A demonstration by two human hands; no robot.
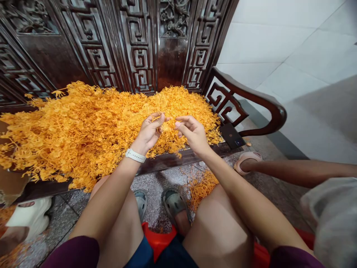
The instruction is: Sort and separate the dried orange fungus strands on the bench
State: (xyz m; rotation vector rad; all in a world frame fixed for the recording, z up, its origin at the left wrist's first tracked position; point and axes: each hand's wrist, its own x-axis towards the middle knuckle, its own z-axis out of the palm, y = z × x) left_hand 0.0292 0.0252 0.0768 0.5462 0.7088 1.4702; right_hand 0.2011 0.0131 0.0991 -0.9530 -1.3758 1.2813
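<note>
A large heap of orange plastic sprigs (pixel 92 130), thin-stemmed and branching, covers the seat of a dark wooden bench (pixel 170 163). Over the heap's front part, my left hand (pixel 150 132), with a pale watch band on the wrist, pinches a small orange plastic sprig (pixel 165 126) between thumb and fingers. Just to its right is my right hand (pixel 192 132), its fingers curled and the thumb and index tips slightly apart; I see nothing held there. Below the hands, a blurred orange piece (pixel 178 154) shows in front of the bench edge.
A dark phone (pixel 231 136) lies at the seat's right end, by the curved armrest (pixel 267 104). More orange pieces (pixel 202 188) are piled on the floor by my right knee. Another person's leg (pixel 292 173) extends from the right. A foot in a white shoe (pixel 29 217) is at left.
</note>
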